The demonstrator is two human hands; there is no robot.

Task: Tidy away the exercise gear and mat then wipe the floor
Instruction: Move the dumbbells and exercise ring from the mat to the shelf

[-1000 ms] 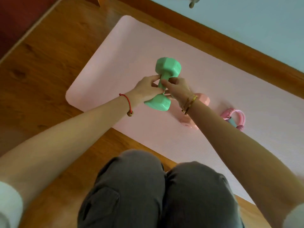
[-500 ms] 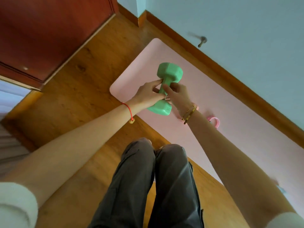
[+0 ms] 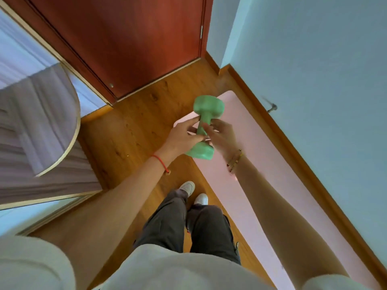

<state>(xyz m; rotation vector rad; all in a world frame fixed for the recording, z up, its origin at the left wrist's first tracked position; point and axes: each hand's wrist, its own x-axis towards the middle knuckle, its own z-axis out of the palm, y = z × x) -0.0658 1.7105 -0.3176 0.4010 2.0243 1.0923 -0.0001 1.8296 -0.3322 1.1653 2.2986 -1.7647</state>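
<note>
Carrying the green dumbbell [image 3: 204, 121] away, both hands clamped on its handle.
We've got it in the air over the door-end corner of the mat [image 3: 261, 164], with left hand [image 3: 184, 137] and right hand [image 3: 222, 135] fingers curled round the handle. We'd take a fuller palm grip and hold it close to the body. The wall [image 3: 314, 59] hugs the mat's far edge. Open floor [image 3: 129, 132] lies off its near edge, narrowed by a rounded panel [image 3: 41, 122].

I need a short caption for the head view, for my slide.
Left hand and right hand hold the green dumbbell by its handle, above the end of the pink mat.
</note>
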